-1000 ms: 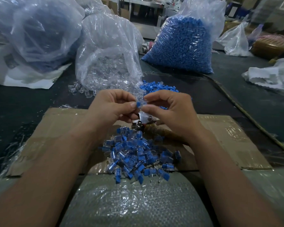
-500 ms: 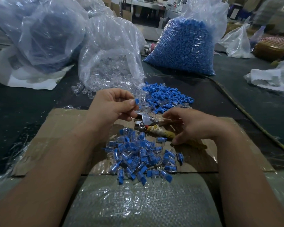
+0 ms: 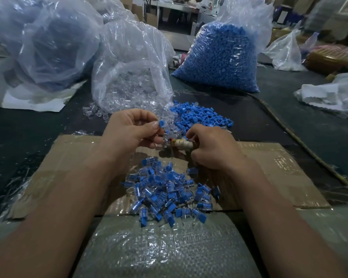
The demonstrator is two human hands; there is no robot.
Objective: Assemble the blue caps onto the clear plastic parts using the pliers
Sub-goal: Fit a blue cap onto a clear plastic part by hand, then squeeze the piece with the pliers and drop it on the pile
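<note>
left hand (image 3: pixel 133 131) pinches blue cap (image 3: pixel 161 123) | right hand (image 3: pixel 211 150) curled round pliers (image 3: pixel 182 144) handle | clear part (image 3: pixel 167 138) seemingly at pliers' tip, blurred

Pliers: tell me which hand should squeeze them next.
Right, most likely. The right hand grips the pliers by their wrapped handle, while the left hand is occupied pinching a blue cap just above the tool's front end.
</note>
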